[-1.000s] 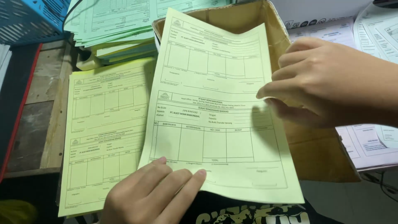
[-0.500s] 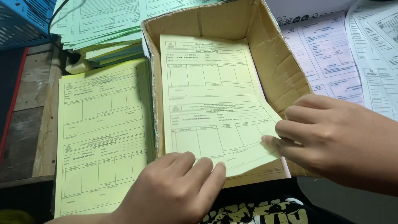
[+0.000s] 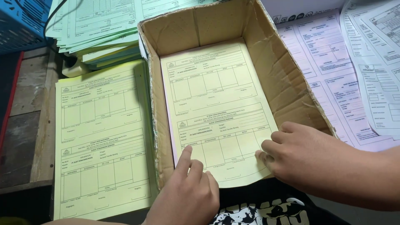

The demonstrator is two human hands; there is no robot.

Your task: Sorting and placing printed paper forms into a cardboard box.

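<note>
Head view, left to right, with the cardboard box (image 3: pixel 291 89) as landmark. Far left of the box: a blue basket (image 3: pixel 21 23) above a wooden worktop (image 3: pixel 25 125). Just left of the box: a stack of yellow forms (image 3: pixel 102 146), with a pile of green forms (image 3: pixel 96 25) behind it. Inside the box: one yellow form (image 3: pixel 216 108) lying flat on the floor of the box. The left hand (image 3: pixel 189 196) enters from below the box's near edge, palm down, fingers (image 3: pixel 184 156) loosely curled with the forefinger stretched out and pressing the form's lower left part; it grips nothing. The right hand (image 3: pixel 304 156) comes in over the box's near right corner, palm down, fingertips (image 3: pixel 263 155) bent onto the form's lower right edge, pressing rather than clasping. Right of the box: pale pink forms (image 3: pixel 325 62) and white printed sheets (image 3: pixel 375 54).
</note>
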